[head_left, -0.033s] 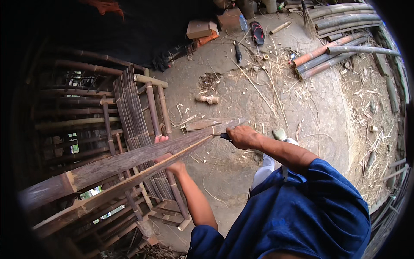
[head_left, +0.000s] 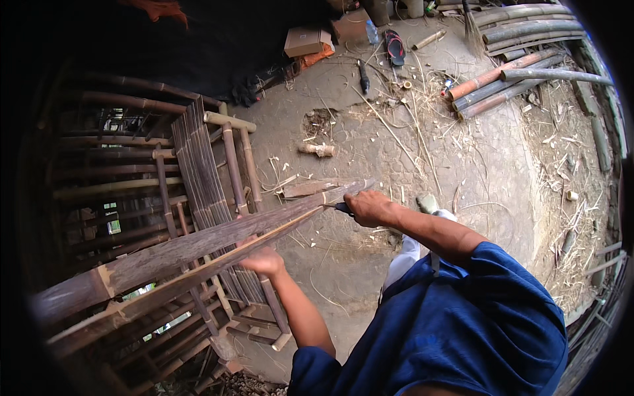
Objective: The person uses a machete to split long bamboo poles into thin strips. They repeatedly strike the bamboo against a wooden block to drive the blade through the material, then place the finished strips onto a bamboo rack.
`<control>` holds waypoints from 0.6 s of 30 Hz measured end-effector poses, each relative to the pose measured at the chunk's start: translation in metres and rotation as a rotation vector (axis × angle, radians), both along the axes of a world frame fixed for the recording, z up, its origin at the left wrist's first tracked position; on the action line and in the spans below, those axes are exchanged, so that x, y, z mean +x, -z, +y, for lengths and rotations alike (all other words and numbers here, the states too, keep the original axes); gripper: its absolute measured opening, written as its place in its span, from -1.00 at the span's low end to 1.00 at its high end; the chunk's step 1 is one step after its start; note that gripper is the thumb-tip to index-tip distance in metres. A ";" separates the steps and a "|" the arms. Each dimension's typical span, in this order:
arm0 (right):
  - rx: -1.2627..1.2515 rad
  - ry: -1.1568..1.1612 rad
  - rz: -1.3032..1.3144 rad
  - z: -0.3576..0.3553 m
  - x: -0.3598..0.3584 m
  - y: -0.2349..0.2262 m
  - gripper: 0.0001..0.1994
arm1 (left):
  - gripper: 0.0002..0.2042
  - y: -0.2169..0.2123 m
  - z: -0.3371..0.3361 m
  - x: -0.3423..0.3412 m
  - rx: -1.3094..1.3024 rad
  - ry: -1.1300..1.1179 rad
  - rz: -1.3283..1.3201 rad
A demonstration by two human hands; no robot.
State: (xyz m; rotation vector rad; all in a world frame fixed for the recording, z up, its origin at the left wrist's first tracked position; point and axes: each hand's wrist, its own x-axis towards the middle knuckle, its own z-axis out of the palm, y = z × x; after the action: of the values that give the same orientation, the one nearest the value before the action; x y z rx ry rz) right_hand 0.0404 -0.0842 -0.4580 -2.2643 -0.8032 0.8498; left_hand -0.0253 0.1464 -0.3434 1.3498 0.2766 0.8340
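Note:
A long split bamboo pole (head_left: 218, 237) slants from the lower left up toward the middle. Along its near side runs a narrower bamboo strip (head_left: 191, 274), parted from the pole by a gap that narrows toward the right. My right hand (head_left: 373, 208) is closed around the dark handle of a knife (head_left: 343, 208), whose blade meets the bamboo where the two pieces join. My left hand (head_left: 263, 260) grips the bamboo from beneath, slightly blurred. Its thumb side shows at the gap, while most of its fingers are hidden by the bamboo.
Bamboo furniture (head_left: 205, 165) with a slatted surface stands at the left, under the pole. Cut bamboo poles (head_left: 502, 82) lie at the far right. Across the floor are shavings, a bamboo offcut (head_left: 317, 150), a sandal (head_left: 395, 48) and a dark-handled tool (head_left: 364, 78). A cardboard box (head_left: 306, 41) sits at the back.
My left hand has shifted slightly down, and fewer of its fingertips show above the pole. My right hand and the knife have moved very slightly left.

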 end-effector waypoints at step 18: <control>0.001 -0.042 0.148 0.006 -0.007 -0.009 -0.75 | -0.67 -0.037 -0.064 0.026 0.069 -0.309 -0.365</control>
State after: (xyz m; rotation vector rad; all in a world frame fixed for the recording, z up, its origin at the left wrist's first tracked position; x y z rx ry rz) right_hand 0.0331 -0.0781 -0.4490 -2.1613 -0.7848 1.0236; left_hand 0.0011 0.0819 -0.3063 1.2058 0.1720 1.3398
